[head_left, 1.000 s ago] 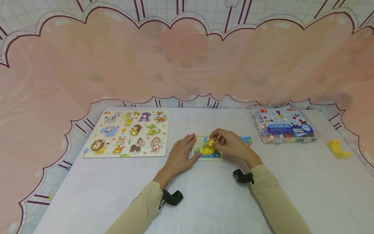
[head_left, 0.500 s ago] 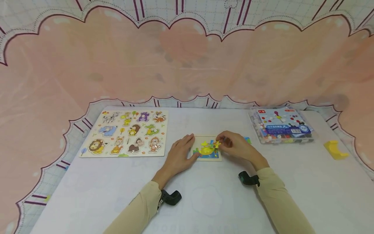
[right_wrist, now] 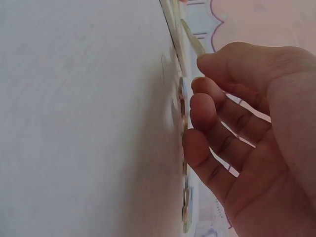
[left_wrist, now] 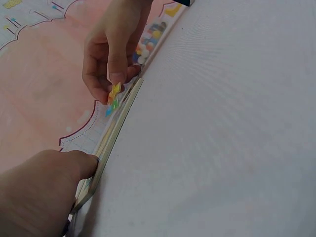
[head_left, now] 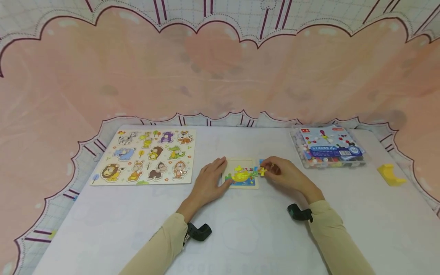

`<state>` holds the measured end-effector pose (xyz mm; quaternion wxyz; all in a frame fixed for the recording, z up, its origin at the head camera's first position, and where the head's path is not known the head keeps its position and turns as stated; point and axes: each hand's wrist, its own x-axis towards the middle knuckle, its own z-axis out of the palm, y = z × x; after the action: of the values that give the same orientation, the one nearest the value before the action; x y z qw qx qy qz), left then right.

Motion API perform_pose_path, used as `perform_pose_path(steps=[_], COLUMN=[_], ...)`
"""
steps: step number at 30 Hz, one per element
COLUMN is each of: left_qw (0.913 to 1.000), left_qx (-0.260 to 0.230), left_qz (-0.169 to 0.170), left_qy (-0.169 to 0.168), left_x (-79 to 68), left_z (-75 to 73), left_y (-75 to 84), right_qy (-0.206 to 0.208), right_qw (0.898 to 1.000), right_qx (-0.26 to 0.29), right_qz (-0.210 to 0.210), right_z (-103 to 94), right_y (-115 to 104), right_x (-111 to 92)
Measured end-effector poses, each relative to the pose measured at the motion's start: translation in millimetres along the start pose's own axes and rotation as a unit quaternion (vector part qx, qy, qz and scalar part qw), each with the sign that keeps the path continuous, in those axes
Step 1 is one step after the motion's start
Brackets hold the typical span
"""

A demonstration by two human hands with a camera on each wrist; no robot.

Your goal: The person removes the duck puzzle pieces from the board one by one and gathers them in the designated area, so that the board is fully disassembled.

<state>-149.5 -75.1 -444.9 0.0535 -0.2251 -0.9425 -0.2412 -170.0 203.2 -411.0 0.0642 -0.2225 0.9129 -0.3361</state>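
Observation:
A small wooden jigsaw board [head_left: 240, 162] with a yellow duck-like picture lies mid-table. My left hand [head_left: 207, 183] rests at its left side with extended fingers; in the left wrist view the thumb [left_wrist: 85, 164] presses on the board's edge. Just off the board's right edge, my right hand [head_left: 288, 176] pinches a yellow and green jigsaw piece [head_left: 262, 171] between thumb and index finger. The right wrist view shows this piece [right_wrist: 192, 38] edge-on, raised above the table. Several flat jigsaw pieces [right_wrist: 185, 163] lie below that hand, mostly hidden in the head view.
At the left lies a large animal peg puzzle [head_left: 144, 156]. A clear plastic box [head_left: 328, 147] of coloured balls stands at the back right, near a curved yellow block [head_left: 391, 175]. A patterned cloth [head_left: 220, 88] hangs behind the white table [head_left: 240, 233].
The right hand has moved right with the jigsaw piece, from over the board to just past its right edge. The left hand stays on the board.

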Motion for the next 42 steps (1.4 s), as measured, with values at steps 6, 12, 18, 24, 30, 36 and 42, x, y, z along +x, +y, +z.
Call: perform_pose_path(steps=[6,12,18,24,30,36,42], left_qw=[1.0,1.0,1.0,1.0,0.9999,0.9999,1.0], left_qx=[0.002,0.002,0.007,0.005,0.007,0.01,0.003], left_qz=[-0.001,-0.001,-0.004,-0.002,-0.005,-0.003,0.002], left_qy=[0.004,0.003,-0.002,0.0,-0.011,-0.011,-0.001], left_x=[0.5,0.0,-0.2,-0.2,0.3,0.0,0.1], left_z=[1.4,1.4,0.8,0.9,1.3,0.4,0.6], left_y=[-1.1,-1.1,-1.3,-1.3,-1.4,-1.6,-1.6], right_qy=[-0.008,-0.013,-0.017,-0.018,-0.014,-0.01,-0.006], right_qw=[1.0,1.0,1.0,1.0,1.0,1.0,1.0], right_qx=[0.004,-0.004,-0.008,-0.012,-0.016,-0.016,-0.008], right_qz=[0.01,0.01,0.006,0.007,0.006,-0.002,-0.016], right_z=[-1.9,-3.6,-5.3,-5.4,-4.7,-4.1,-6.7], right_y=[4,8,10,10,10,10,8], right_x=[-4,-8,-11,-12,-14,-15,-15])
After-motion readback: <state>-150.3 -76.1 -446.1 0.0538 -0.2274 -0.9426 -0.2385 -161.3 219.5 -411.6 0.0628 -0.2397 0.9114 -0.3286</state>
